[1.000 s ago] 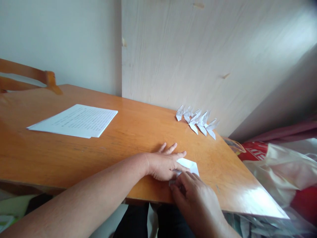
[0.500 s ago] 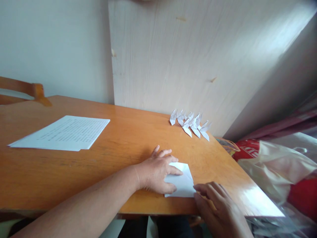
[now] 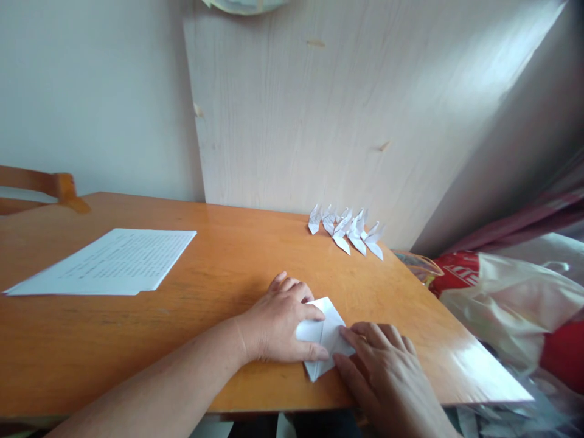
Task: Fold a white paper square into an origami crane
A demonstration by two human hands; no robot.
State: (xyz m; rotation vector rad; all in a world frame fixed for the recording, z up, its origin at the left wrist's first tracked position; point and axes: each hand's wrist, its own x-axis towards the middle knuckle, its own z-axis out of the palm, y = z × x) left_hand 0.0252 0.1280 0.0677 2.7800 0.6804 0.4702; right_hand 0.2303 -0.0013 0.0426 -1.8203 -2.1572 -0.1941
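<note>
A folded white sheet of paper (image 3: 329,331) lies near the front edge of the wooden table, turned so that one corner points toward me. A crease line runs down it. My left hand (image 3: 287,322) holds its left side against the table, thumb and index finger on top and the other fingers curled. From the right, my right hand (image 3: 381,359) has thumb and fingertips on the paper's right corner, gripping it. Farther back stand several folded paper figures with pointed tips (image 3: 349,231), grouped in short rows.
A stack of printed sheets (image 3: 104,264) lies on the left part of the table (image 3: 237,243). Behind the table rises a pale wooden panel (image 3: 292,121). A chair back (image 3: 64,185) shows at far left. Beyond the right edge are red and white bags (image 3: 497,292).
The paper has turned so that a corner now points at me. My right hand has moved left and onto its right corner. The left hand's fingers are more curled. The view shifted slightly.
</note>
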